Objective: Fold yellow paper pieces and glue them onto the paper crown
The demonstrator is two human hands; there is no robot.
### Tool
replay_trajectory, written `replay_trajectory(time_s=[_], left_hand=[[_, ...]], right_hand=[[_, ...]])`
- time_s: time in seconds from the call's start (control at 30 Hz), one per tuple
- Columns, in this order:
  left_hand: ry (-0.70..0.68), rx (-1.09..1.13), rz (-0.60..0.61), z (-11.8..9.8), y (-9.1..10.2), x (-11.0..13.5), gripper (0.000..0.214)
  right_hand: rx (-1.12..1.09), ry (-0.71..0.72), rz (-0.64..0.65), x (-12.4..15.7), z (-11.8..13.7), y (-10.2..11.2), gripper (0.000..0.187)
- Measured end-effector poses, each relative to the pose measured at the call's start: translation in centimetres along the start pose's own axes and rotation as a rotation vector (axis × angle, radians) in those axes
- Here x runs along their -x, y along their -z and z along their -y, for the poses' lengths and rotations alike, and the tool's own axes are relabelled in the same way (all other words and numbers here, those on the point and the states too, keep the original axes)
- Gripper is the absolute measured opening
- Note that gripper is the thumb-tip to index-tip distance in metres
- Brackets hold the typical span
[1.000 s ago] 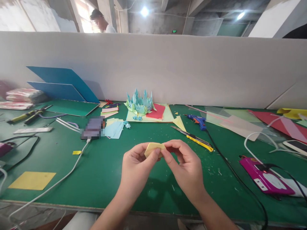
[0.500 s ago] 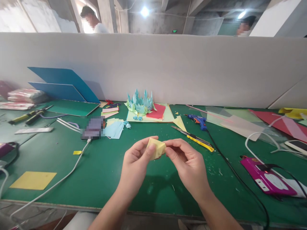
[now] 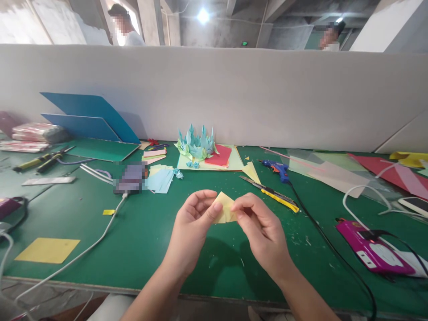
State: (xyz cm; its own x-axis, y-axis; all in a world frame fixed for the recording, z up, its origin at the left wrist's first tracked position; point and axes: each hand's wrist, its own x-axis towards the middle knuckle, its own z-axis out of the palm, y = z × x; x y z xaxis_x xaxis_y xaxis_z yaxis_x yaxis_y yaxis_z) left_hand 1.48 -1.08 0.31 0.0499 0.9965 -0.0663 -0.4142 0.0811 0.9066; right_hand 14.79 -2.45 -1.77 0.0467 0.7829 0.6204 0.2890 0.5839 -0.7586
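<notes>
A small piece of folded yellow paper (image 3: pixel 224 208) is held up between my two hands, above the green table. My left hand (image 3: pixel 193 227) pinches its left side, the thumb lying flat on the face of the paper. On the right edge, my right hand (image 3: pixel 262 232) grips it between thumb and fingertips. Creases cross the paper's face; its back is hidden. Beyond the hands stands a blue folded-paper crown shape (image 3: pixel 197 143) with light green leaves. Just past my right hand lie a yellow utility knife (image 3: pixel 279 199) and a yellow paper strip (image 3: pixel 251 172).
A blue glue gun (image 3: pixel 277 170) trails a black cord towards the magenta power strip (image 3: pixel 372 245). Light blue paper sheets (image 3: pixel 161 179) lie beside a pixelated device (image 3: pixel 131 177) with a white cable. A yellow sheet (image 3: pixel 48 250) rests front left, pliers (image 3: pixel 47 161) behind it.
The folded yellow paper has turned and shifted slightly right, now showing a point at its top. My right fingers have moved further onto its face. The left hand keeps its pinch.
</notes>
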Motion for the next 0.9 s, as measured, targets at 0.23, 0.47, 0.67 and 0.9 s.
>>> replay_trajectory(time_s=[0.23, 0.47, 0.67, 0.9], left_hand=[[0.005, 0.07, -0.028, 0.26, 0.47, -0.3, 0.033], [0.091, 0.23, 0.01, -0.06, -0.03, 0.05, 0.03], [0.115, 0.156, 0.023, 0.19, 0.09, -0.04, 0.026], [-0.007, -0.026, -0.009, 0.27, 0.04, 0.33, 0.031]], right_hand=[[0.128, 0.109, -0.01, -0.18, -0.02, -0.55, 0.015], [0.11, 0.057, -0.114, 0.0, -0.19, -0.37, 0.009], [0.311, 0.239, -0.148, 0.16, -0.09, -0.5, 0.016], [0.518, 0.438, -0.069, 0.28, -0.38, -0.47, 0.032]])
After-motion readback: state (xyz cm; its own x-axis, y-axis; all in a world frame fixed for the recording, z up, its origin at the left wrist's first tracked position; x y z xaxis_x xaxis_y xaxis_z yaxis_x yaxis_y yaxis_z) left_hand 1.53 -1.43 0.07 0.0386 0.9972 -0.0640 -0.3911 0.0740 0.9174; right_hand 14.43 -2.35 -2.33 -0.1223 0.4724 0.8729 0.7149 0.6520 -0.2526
